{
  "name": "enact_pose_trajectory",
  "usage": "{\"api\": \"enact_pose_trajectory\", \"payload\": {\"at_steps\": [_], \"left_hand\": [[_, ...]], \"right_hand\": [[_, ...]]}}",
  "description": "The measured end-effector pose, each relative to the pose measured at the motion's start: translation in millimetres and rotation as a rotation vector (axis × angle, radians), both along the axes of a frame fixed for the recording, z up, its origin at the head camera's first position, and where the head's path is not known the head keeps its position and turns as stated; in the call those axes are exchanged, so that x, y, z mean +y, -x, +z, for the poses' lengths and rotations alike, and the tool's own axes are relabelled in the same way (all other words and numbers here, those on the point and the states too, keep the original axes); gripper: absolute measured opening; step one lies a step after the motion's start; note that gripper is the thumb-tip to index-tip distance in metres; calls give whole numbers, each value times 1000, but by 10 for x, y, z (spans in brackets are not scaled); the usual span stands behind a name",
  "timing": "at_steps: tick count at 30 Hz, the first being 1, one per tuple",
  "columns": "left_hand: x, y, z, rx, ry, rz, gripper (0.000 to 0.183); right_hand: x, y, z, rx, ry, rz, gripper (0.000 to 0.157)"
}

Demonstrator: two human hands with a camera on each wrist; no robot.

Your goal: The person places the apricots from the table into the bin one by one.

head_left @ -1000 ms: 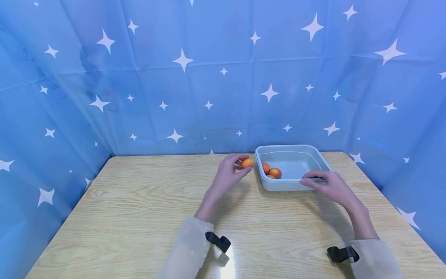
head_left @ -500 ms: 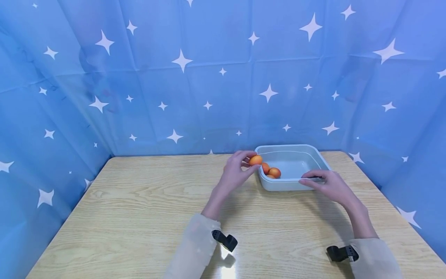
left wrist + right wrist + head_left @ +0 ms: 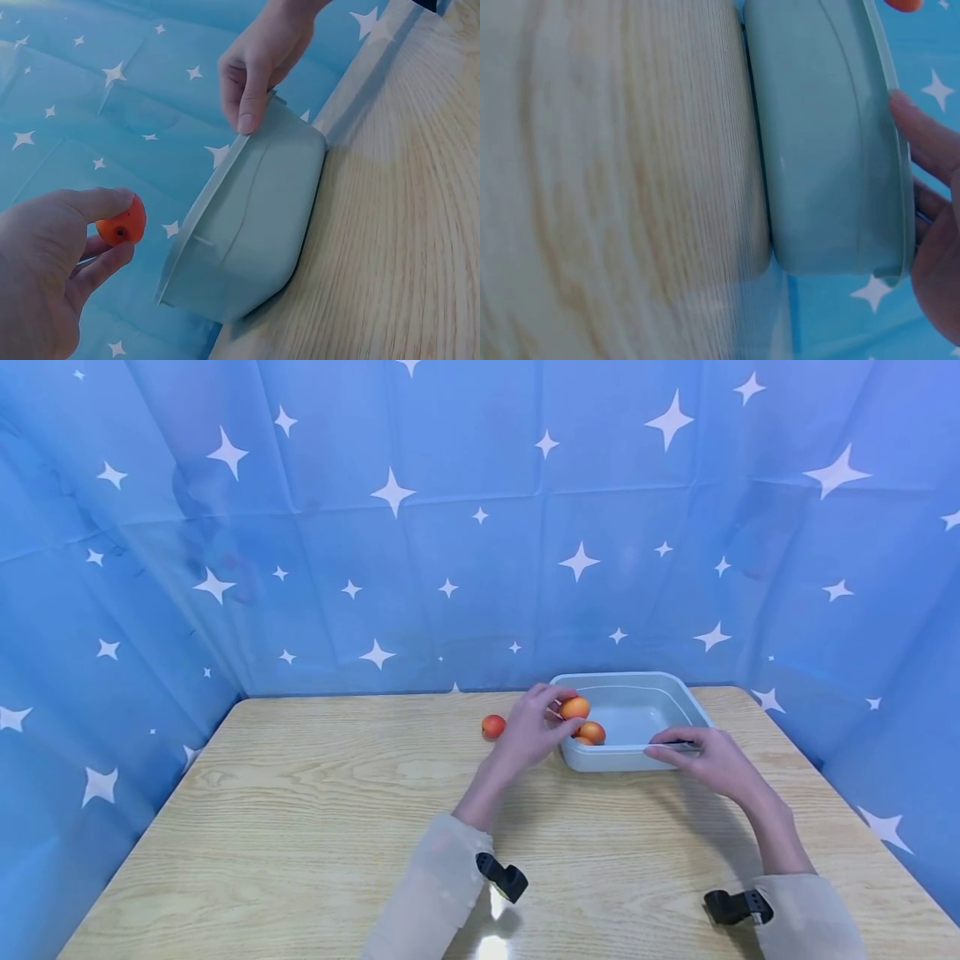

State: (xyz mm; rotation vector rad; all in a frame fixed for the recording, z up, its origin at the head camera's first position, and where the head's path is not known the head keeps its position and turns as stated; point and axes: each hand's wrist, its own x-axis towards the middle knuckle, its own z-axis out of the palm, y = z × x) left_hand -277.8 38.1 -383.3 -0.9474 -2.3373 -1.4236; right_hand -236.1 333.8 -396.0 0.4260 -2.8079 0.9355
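Note:
My left hand (image 3: 531, 728) pinches a small orange-red fruit that looks like an apricot (image 3: 575, 708) between thumb and fingers. In the head view it hangs over the left end of a pale blue-grey plastic tub (image 3: 630, 760). The left wrist view shows a dark spot on the held apricot (image 3: 126, 223), which is apart from the tub wall (image 3: 262, 202). Similar fruit (image 3: 592, 732) lies in the tub's near left corner, partly hidden by my hand. My right hand (image 3: 708, 758) grips the tub's near right rim, with the thumb (image 3: 919, 131) on the outside.
Another red-orange fruit (image 3: 493, 727) lies on the wooden table (image 3: 322, 810), left of my left hand. A blue curtain with white stars (image 3: 420, 543) stands directly behind the table's back edge and along both sides.
My left hand has carried the apricot rightward, from outside the tub to over its left end. The fruit on the table has come into sight behind it. My right hand keeps its place.

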Motion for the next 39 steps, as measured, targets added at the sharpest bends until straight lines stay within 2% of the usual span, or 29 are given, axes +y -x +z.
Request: {"api": "enact_pose_trajectory", "payload": {"at_steps": [10,18,28,33,39], "left_hand": [[178,15,-9,54,55,-36,33],[297,-29,-9,-36,104,-30,33],[373,-63,-15,-58,139,-41,38],[351,-85,-16,-22,134,-35,37],[297,-107,-22,39,138,3,36]], "right_hand": [[10,-5,3,-16,-5,-6,29],[3,-3,0,-10,-4,0,29],[-13,4,2,-4,-1,7,28],[-18,2,1,-9,4,7,29],[-10,4,1,-3,15,-1,28]]}}
